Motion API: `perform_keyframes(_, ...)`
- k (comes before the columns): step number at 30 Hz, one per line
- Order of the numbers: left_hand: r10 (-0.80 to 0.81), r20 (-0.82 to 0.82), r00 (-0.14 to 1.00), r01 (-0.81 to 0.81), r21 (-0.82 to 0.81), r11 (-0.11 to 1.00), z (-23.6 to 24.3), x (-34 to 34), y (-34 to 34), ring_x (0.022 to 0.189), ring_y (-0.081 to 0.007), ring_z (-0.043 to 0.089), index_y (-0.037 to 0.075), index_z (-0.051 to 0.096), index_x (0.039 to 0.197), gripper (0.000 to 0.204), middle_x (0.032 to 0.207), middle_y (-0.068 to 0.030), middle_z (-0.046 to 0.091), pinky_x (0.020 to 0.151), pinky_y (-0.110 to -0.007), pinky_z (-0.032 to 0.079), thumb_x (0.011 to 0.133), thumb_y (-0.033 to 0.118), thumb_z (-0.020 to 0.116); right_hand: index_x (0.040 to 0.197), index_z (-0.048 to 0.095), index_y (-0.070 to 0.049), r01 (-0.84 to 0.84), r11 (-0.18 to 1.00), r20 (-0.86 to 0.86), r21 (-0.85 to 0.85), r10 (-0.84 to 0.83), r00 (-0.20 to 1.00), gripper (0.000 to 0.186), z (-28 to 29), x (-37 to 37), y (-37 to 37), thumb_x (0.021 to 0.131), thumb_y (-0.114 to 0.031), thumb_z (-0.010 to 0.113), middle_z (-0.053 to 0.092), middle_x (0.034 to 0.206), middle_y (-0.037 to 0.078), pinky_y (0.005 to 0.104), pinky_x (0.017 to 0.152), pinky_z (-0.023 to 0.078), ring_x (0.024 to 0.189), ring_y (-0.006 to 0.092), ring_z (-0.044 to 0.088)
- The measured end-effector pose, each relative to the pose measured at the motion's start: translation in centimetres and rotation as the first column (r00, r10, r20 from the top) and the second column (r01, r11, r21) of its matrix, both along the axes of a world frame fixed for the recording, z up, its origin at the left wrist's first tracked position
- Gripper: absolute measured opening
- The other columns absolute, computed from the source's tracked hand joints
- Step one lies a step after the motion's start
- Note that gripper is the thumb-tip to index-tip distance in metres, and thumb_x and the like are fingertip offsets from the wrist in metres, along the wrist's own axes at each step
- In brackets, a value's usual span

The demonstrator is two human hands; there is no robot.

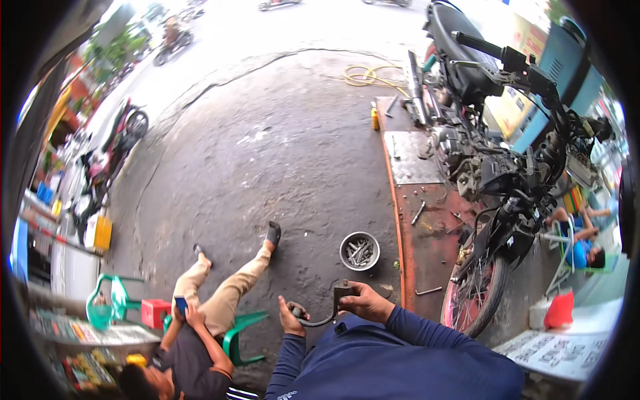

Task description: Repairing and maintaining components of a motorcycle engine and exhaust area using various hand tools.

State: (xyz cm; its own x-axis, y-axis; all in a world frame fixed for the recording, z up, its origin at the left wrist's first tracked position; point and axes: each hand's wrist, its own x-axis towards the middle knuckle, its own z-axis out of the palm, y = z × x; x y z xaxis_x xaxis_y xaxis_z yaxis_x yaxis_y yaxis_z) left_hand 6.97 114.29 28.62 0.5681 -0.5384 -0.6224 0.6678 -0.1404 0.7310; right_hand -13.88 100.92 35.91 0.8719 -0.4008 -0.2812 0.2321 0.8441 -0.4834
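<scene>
In front of my body I hold a motorcycle ignition coil with its thick lead. My right hand [371, 305] is closed on the dark, blocky ignition coil [342, 294], thumb and fingers pressing its side. From the block a black cable [327, 323] curves down and across to my left hand [291, 319]. That hand is closed around the spark plug cap [298, 313] at the cable's end. Beyond my hands, a round metal bowl [360, 251] of bolts and small metal parts stands on the ground.
On my right a partly stripped motorcycle [493, 153] stands on a red work platform [427, 247] with loose tools. At left a person [200, 327] sits on a green chair [233, 340] holding a phone. A yellow hose [370, 75] lies farther off; a parked motorbike [120, 137] stands far left.
</scene>
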Motion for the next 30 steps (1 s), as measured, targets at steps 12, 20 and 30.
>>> perform_keyframes(12, -0.875, 0.174, 0.451, 0.831, 0.276, 0.483, -3.9, 18.5, -42.0, 0.088, -0.0205, 0.066, 0.000, 0.062, 0.114, 0.058, 0.100, -0.0113, 0.070, 0.075, -0.034, 0.051, 0.100, 0.053, 0.042, 0.133, 0.049, -0.009, 0.745, 0.636, -0.185, -0.201, -0.772, 0.608, 0.054, -7.9, 13.4, -28.1, 0.091, -0.036, 0.071, 0.063, 0.109, 0.008, 0.0367, 0.088, 0.051, 0.103, 0.0226, 0.063)
perform_keyframes(20, -0.340, -0.097, -0.935, 0.141, 0.780, -0.610, -17.1, 27.6, -66.9, 0.088, -0.0212, 0.070, 0.007, 0.069, 0.112, 0.040, 0.099, -0.0094, 0.074, 0.075, -0.034, 0.054, 0.090, 0.040, 0.065, 0.117, 0.055, -0.004, 0.046, 0.633, -0.628, -0.773, -0.753, -0.198, 0.049, -10.2, 9.6, -36.5, 0.074, -0.014, 0.077, 0.067, 0.105, 0.024, 0.0482, 0.084, 0.051, 0.098, 0.0425, 0.064)
perform_keyframes(30, -0.346, 0.089, -0.934, 0.238, 0.877, -0.418, -21.2, 10.9, -84.6, 0.105, -0.0343, 0.067, 0.008, 0.066, 0.120, 0.049, 0.111, -0.0165, 0.071, 0.090, -0.044, 0.052, 0.089, 0.046, 0.060, 0.117, 0.061, -0.002, 0.265, 0.915, -0.929, -0.304, -0.223, -0.295, 0.045, -33.6, 16.6, -39.5, 0.075, -0.015, 0.068, 0.068, 0.105, 0.024, 0.0494, 0.087, 0.051, 0.100, 0.0430, 0.064)
